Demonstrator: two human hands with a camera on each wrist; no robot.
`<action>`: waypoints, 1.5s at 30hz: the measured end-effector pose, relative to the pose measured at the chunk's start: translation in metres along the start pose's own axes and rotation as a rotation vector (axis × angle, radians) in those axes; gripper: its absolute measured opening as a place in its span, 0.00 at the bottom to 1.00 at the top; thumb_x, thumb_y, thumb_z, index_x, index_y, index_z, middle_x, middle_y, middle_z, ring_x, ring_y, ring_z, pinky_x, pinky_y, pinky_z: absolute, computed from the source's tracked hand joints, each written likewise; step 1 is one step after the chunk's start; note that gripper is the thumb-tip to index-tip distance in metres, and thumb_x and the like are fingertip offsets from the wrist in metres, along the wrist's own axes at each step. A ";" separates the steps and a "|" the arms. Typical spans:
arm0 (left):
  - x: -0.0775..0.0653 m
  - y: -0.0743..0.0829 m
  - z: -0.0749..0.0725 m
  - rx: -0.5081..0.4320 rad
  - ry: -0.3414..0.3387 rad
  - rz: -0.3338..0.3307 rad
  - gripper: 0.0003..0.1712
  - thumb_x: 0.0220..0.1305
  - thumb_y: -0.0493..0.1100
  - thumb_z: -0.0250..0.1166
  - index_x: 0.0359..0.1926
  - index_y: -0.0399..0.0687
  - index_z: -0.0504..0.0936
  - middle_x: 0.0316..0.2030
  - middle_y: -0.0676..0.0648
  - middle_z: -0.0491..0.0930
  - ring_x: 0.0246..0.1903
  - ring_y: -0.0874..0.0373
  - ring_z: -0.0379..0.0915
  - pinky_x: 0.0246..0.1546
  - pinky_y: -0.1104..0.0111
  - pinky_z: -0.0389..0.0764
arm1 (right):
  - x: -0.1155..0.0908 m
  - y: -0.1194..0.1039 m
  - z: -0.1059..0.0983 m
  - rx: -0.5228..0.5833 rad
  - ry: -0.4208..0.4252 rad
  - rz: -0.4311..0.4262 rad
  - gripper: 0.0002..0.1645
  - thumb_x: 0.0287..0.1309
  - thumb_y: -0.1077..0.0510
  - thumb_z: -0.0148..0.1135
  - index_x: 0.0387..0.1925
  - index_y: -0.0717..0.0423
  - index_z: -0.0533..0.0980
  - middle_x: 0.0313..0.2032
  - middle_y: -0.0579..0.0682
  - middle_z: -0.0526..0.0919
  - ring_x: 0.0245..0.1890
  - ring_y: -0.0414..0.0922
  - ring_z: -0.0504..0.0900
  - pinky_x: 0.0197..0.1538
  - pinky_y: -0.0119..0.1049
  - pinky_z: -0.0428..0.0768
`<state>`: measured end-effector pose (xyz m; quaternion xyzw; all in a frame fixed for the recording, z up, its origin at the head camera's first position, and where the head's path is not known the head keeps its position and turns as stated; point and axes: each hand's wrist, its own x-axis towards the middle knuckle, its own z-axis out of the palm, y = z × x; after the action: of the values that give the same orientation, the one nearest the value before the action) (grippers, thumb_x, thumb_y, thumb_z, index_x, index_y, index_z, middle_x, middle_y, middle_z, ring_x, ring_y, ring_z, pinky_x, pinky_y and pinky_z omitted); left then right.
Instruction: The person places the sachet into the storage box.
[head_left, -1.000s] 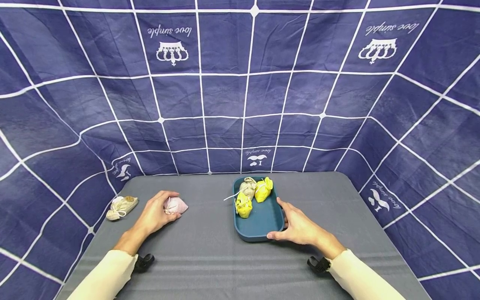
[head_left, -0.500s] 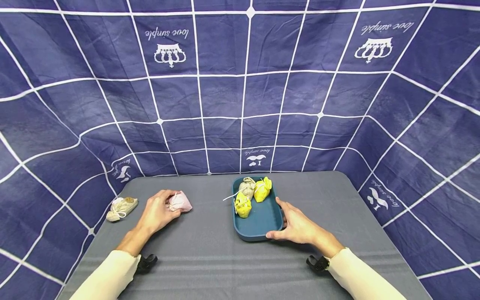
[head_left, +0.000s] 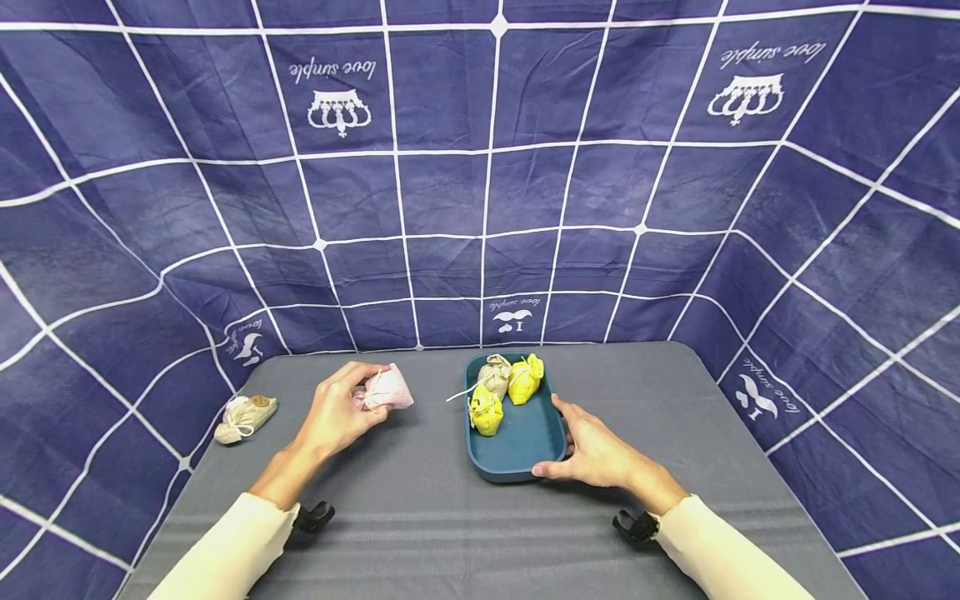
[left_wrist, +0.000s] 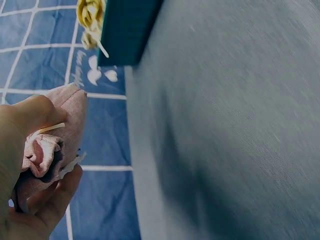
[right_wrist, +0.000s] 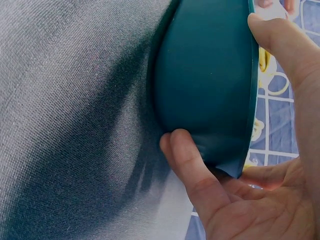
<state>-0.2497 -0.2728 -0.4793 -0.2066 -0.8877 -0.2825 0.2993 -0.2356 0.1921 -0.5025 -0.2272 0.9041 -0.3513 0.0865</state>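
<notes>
My left hand [head_left: 341,414] pinches a pink drawstring pouch [head_left: 389,388] between thumb and fingers, lifted above the table. In the left wrist view the pouch [left_wrist: 75,112] shows its gathered, tied neck turned toward the palm. My right hand [head_left: 600,450] holds the right front corner of a dark teal tray [head_left: 504,477]. In the right wrist view its thumb lies on the rim of the tray [right_wrist: 205,70] and its fingers are bent against the side. Inside the tray are a yellow pouch [head_left: 487,412], another yellow pouch [head_left: 526,380] and a beige pouch [head_left: 494,375].
A beige pouch [head_left: 246,417] with a white tie lies at the table's left edge. Grey cloth covers the table [head_left: 420,533]. Blue curtains [head_left: 442,192] with white grid lines rise behind and at both sides.
My left hand has raised the pink pouch off the table and carried it right, toward the tray. My right hand and the tray stay in place.
</notes>
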 end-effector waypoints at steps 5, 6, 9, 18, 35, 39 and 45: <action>0.011 0.015 0.005 -0.046 0.000 0.008 0.38 0.43 0.29 0.87 0.61 0.42 0.91 0.49 0.44 0.93 0.45 0.50 0.89 0.48 0.83 0.75 | 0.000 0.001 0.000 0.002 0.002 -0.001 0.82 0.54 0.36 0.92 0.90 0.72 0.54 0.79 0.79 0.70 0.50 0.43 0.94 0.57 0.35 0.91; 0.012 0.017 0.006 -0.056 -0.001 0.006 0.38 0.44 0.30 0.88 0.61 0.42 0.91 0.50 0.44 0.92 0.46 0.50 0.89 0.48 0.83 0.75 | 0.000 0.001 0.000 0.004 0.000 0.000 0.82 0.54 0.36 0.93 0.90 0.72 0.54 0.79 0.79 0.70 0.50 0.43 0.94 0.58 0.35 0.91; 0.017 0.026 0.008 -0.076 -0.001 0.002 0.37 0.44 0.31 0.88 0.60 0.42 0.90 0.50 0.44 0.91 0.47 0.49 0.90 0.49 0.80 0.76 | 0.000 0.000 0.000 0.004 -0.004 0.002 0.82 0.55 0.36 0.92 0.91 0.72 0.54 0.80 0.79 0.69 0.51 0.44 0.94 0.58 0.35 0.91; 0.033 0.050 0.017 -0.136 0.009 0.029 0.36 0.45 0.33 0.88 0.61 0.42 0.93 0.52 0.43 0.90 0.47 0.49 0.87 0.49 0.80 0.74 | -0.001 -0.002 -0.001 0.009 -0.011 0.022 0.83 0.55 0.35 0.92 0.92 0.70 0.53 0.81 0.79 0.68 0.52 0.44 0.95 0.61 0.39 0.91; 0.061 0.089 0.045 -0.179 -0.066 0.030 0.34 0.48 0.36 0.89 0.57 0.46 0.87 0.51 0.45 0.91 0.44 0.54 0.86 0.44 0.64 0.87 | 0.001 -0.002 -0.001 -0.009 0.001 0.004 0.82 0.54 0.36 0.92 0.91 0.71 0.54 0.80 0.79 0.70 0.52 0.43 0.94 0.60 0.37 0.91; 0.067 0.097 0.052 -0.177 -0.082 0.053 0.34 0.47 0.37 0.90 0.56 0.47 0.88 0.51 0.45 0.90 0.45 0.53 0.86 0.46 0.61 0.87 | 0.001 -0.002 -0.001 -0.005 -0.005 0.009 0.83 0.54 0.35 0.92 0.91 0.71 0.53 0.81 0.78 0.69 0.51 0.43 0.95 0.61 0.38 0.91; 0.072 0.109 0.064 -0.201 -0.131 0.047 0.33 0.49 0.40 0.90 0.58 0.48 0.89 0.52 0.46 0.90 0.48 0.52 0.87 0.50 0.59 0.88 | 0.000 -0.002 -0.002 0.004 -0.012 0.014 0.82 0.55 0.35 0.92 0.91 0.70 0.53 0.81 0.78 0.69 0.51 0.43 0.95 0.60 0.37 0.91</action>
<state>-0.2713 -0.1362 -0.4340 -0.2743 -0.8675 -0.3490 0.2246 -0.2354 0.1918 -0.4992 -0.2225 0.9045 -0.3513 0.0949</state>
